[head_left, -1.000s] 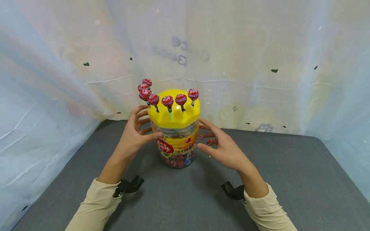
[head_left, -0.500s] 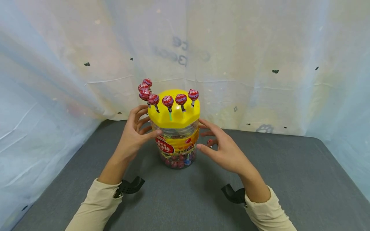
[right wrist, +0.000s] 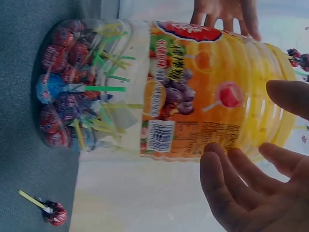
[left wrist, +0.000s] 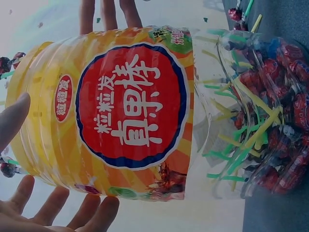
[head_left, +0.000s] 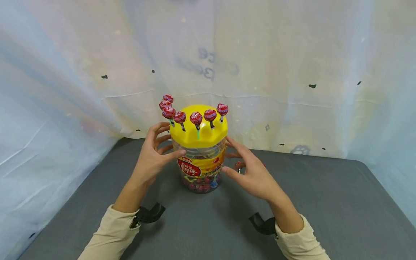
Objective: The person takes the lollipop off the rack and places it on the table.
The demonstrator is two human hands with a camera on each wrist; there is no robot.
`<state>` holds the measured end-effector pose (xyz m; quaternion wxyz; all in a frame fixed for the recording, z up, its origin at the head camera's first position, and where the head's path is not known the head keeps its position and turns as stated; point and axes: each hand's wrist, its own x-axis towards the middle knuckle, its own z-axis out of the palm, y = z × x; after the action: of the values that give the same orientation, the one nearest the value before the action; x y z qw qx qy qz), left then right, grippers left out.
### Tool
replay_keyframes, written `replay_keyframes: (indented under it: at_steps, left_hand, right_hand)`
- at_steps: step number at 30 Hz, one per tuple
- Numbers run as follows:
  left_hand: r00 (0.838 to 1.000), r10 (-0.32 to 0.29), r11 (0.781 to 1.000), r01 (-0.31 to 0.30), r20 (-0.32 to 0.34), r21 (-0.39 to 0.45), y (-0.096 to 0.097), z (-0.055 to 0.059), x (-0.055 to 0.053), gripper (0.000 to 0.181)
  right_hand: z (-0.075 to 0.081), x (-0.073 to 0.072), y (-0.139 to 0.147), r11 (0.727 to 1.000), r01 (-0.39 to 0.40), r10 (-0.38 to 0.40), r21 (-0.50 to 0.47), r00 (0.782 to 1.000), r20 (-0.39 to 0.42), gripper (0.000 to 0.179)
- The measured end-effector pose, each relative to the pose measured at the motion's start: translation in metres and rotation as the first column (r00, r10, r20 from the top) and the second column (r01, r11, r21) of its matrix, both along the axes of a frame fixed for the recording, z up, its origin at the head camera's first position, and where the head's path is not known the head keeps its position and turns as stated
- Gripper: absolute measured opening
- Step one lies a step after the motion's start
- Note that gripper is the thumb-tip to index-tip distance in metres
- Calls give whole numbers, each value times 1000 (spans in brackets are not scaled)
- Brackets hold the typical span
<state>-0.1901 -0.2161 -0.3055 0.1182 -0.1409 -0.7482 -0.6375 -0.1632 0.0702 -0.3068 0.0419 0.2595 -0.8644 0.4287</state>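
An upright clear plastic candy jar (head_left: 201, 164) with a yellow and red label has a yellow lid (head_left: 185, 139). Several red-wrapped lollipops (head_left: 196, 118) stand on sticks around the lid's edge; more lie inside the bottom of the jar, as the left wrist view shows. My left hand (head_left: 146, 157) holds the jar's left side below the lid, thumb towards the front and fingers curved round behind. At the right side my right hand (head_left: 255, 173) holds the jar likewise, fingertips (right wrist: 212, 150) at its edge and thumb near its neck. The far fingertips are hidden behind the jar.
The jar stands on a dark grey table (head_left: 201, 231) in front of a pale curtain (head_left: 273, 54). A loose lollipop (right wrist: 55, 212) lies on the table in the right wrist view, mostly hidden behind my right hand in the head view.
The head view has shifted a little, so the scene sits slightly lower and further right. Both hands stay at the jar's sides, and the front lollipops have moved slightly right.
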Motion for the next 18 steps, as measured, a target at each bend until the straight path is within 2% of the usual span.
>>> replay_keyframes:
  at_steps: [8, 18]
  left_hand:
    - [1000, 14, 1000, -14, -12, 3, 1, 0, 1, 80]
    - [999, 25, 1000, -26, -33, -14, 2, -1, 2, 82]
  right_hand:
    - [8, 6, 0, 1000, 15, -15, 6, 999, 40, 74]
    - [3, 4, -1, 1000, 18, -18, 7, 999, 36, 75]
